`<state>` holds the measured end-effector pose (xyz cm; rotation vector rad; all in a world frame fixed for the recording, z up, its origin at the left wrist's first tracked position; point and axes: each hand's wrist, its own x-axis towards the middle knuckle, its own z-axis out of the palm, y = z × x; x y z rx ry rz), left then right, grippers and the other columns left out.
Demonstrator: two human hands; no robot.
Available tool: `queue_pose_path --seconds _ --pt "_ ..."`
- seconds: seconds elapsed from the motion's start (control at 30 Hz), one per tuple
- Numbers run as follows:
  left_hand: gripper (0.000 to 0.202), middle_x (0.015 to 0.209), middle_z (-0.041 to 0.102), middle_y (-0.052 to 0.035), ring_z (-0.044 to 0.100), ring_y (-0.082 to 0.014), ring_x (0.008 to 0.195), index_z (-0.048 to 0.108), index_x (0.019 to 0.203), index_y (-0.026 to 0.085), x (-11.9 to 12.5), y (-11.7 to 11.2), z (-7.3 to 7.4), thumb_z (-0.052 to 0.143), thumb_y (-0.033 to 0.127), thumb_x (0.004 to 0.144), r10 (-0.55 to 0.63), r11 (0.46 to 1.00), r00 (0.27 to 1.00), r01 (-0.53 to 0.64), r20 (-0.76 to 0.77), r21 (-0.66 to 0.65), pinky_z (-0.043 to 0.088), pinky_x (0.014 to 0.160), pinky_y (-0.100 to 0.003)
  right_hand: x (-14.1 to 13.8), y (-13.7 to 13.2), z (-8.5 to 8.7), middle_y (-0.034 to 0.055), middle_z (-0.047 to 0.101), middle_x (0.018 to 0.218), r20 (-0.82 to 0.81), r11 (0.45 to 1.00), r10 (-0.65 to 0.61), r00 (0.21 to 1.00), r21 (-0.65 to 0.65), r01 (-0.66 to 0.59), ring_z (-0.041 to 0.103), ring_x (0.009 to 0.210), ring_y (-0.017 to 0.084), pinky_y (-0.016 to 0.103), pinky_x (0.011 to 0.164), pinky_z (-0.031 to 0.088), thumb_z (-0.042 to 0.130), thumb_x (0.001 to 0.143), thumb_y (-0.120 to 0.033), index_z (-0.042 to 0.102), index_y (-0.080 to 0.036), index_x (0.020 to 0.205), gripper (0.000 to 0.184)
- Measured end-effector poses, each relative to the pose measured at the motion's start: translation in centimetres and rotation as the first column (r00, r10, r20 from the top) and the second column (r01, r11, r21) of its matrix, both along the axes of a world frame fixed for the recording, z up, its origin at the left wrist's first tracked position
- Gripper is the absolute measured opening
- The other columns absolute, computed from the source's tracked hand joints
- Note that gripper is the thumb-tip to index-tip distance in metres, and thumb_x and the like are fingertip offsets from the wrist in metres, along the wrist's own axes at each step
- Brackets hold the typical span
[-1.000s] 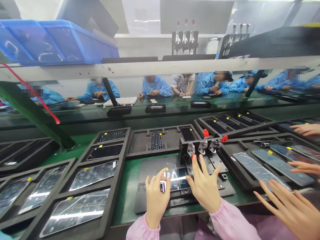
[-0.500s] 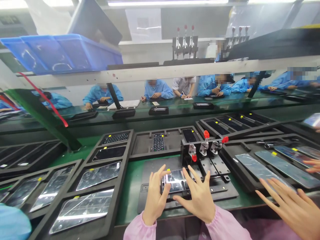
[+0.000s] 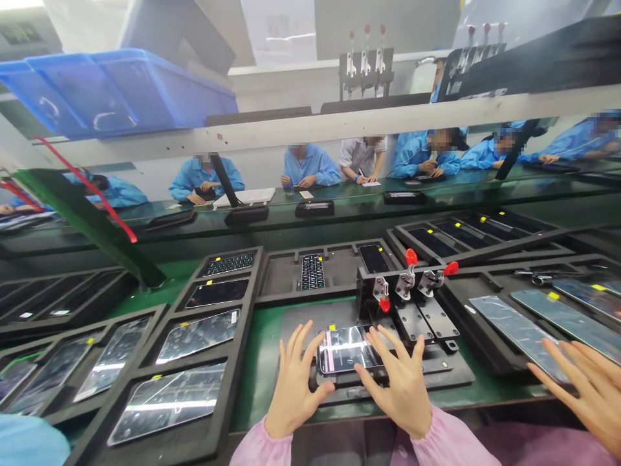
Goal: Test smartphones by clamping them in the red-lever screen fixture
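Note:
A glossy phone-sized screen panel, a yellow tab at its top edge, lies flat on a black clamping fixture. At its left end is my left hand, palm down with fingers spread and thumb apart. My right hand hovers over the panel's right end, its fingers also spread, covering part of it. I cannot tell whether any fingertip touches the panel. Behind my right hand stand toggle clamps with red tips, mounted on the fixture.
Black trays of screens stand to the left, another tray behind. At right, another person's hand is over a tray of film-covered screens. A shelf beam crosses above, carrying a blue bin. Several co-workers sit opposite.
My left hand has moved left, away from the panel's face, and its fingers have spread wider. My right hand stays over the right end. The whole view has shifted slightly.

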<state>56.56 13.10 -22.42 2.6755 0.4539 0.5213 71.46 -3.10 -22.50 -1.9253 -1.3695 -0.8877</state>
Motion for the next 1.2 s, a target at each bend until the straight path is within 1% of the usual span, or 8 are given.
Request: queue_pose_path --seconds 0.13,0.27,0.47,0.67,0.77,0.93,1.03,1.2 --pt "0.059 0.148 0.021 -0.0091 0.014 -0.0337 0.135 0.047 0.122 0.028 -0.3 0.1 -0.2 0.050 0.062 0.073 -0.076 0.997 0.997 0.075 0.004 0.022 0.008 0.102 -0.065 0.0 -0.1 -0.1 0.0040 0.063 0.112 -0.017 1.000 0.012 1.000 -0.016 -0.012 0.059 0.102 0.029 0.054 0.113 -0.006 0.062 0.076 -0.021 0.034 -0.023 0.135 0.065" --pt "0.055 0.147 0.023 -0.0094 0.015 -0.0344 0.135 0.052 0.116 0.027 -0.6 0.1 -0.7 0.052 0.061 0.072 -0.080 0.996 0.996 0.079 0.027 0.031 0.009 0.102 -0.065 0.2 0.0 -0.3 0.0016 0.063 0.110 -0.034 1.000 0.017 0.999 0.001 -0.017 0.060 0.101 0.028 0.052 0.114 -0.006 0.061 0.076 -0.016 0.034 -0.027 0.135 0.066" --pt "0.055 0.147 0.023 -0.0089 0.015 -0.0339 0.135 0.051 0.118 0.028 -0.8 0.1 -0.7 0.049 0.061 0.074 -0.060 0.998 0.998 0.060 0.035 0.011 0.010 0.102 -0.065 0.2 0.0 -0.5 0.0017 0.066 0.106 -0.081 0.999 0.032 0.996 0.028 -0.030 0.061 0.098 0.026 0.051 0.114 -0.003 0.060 0.076 -0.017 0.036 -0.028 0.134 0.063" --pt "0.052 0.147 0.023 -0.0087 0.014 -0.0339 0.135 0.052 0.115 0.028 -0.9 -0.1 -0.6 0.049 0.060 0.074 -0.068 0.998 0.998 0.068 0.005 0.003 0.009 0.102 -0.065 -0.2 -0.2 -0.4 0.0030 0.066 0.101 -0.212 0.999 0.037 0.977 -0.011 -0.041 0.062 0.090 0.018 0.058 0.107 0.015 0.054 0.079 -0.014 0.039 -0.022 0.131 0.055" --pt "0.054 0.147 0.022 -0.0081 0.012 -0.0330 0.135 0.051 0.116 0.028 -0.8 0.0 -0.6 0.045 0.063 0.075 -0.078 0.997 0.997 0.078 -0.021 -0.012 0.008 0.102 -0.065 -0.3 -0.2 -0.3 0.0021 0.066 0.099 -0.206 0.999 0.031 0.978 -0.006 -0.033 0.061 0.090 0.017 0.061 0.106 0.012 0.056 0.078 -0.013 0.042 -0.021 0.127 0.052" --pt "0.070 0.148 0.019 -0.0092 0.012 -0.0304 0.136 0.035 0.132 0.027 -0.1 0.5 -0.4 0.032 0.069 0.077 -0.034 0.998 0.999 0.034 -0.002 -0.044 0.009 0.103 -0.063 -0.4 -0.2 -0.3 0.0025 0.066 0.102 -0.191 0.999 0.033 0.981 -0.005 -0.034 0.060 0.093 0.018 0.063 0.106 0.008 0.058 0.077 -0.012 0.046 -0.020 0.124 0.049" --pt "0.067 0.149 0.017 -0.0079 0.012 -0.0305 0.136 0.034 0.132 0.028 0.3 0.8 -0.2 0.035 0.066 0.078 -0.024 0.999 0.999 0.023 -0.031 -0.027 0.009 0.103 -0.063 -0.5 -0.1 0.1 0.0029 0.066 0.101 -0.189 0.999 0.039 0.981 0.011 -0.038 0.060 0.092 0.019 0.063 0.106 0.009 0.058 0.077 -0.013 0.048 -0.018 0.121 0.045" --pt "0.064 0.149 0.017 -0.0065 0.011 -0.0308 0.136 0.035 0.132 0.030 0.5 0.9 0.0 0.042 0.062 0.078 -0.012 1.000 0.998 0.011 -0.063 -0.009 0.010 0.103 -0.063 -0.9 0.2 1.1 0.0014 0.068 0.095 -0.235 0.992 0.066 0.970 0.118 -0.039 0.062 0.088 0.018 0.063 0.104 0.012 0.056 0.079 -0.012 0.054 -0.018 0.113 0.035"
